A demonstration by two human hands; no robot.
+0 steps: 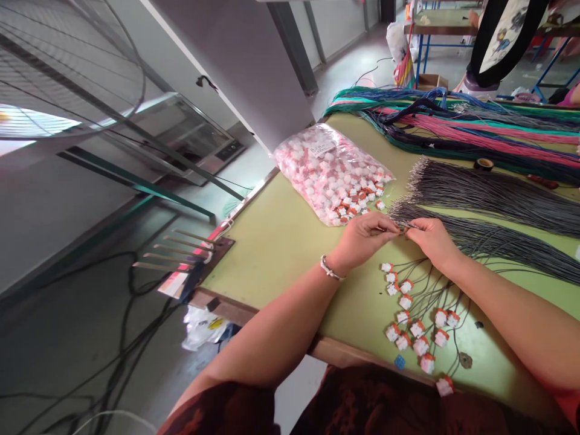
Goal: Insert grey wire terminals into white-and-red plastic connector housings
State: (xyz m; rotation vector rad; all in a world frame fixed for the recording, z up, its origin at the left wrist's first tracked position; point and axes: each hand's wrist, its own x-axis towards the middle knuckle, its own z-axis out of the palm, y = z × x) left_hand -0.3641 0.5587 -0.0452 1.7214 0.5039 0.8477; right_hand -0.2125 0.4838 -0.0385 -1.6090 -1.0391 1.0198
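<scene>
My left hand (369,234) and my right hand (430,238) meet fingertip to fingertip above the table, both pinched closed. Thin dark wire tips show at my right fingers. What my left fingers pinch is too small and covered to make out. Just behind the hands lies a bundle of black wires (507,246) with bare metal tips. Below them several white-and-orange connectors (421,346) are spread out, with black wires running from them under my right forearm. A clear bag of connectors (333,175) lies open beyond my left hand, some spilling from its mouth.
A second black wire bundle (502,192) and a tape roll (483,164) lie at the right. Green, pink and blue cables (453,121) cover the table's far side. A pronged metal rack (194,257) is fixed at the left edge. A caged fan (67,66) stands at the upper left.
</scene>
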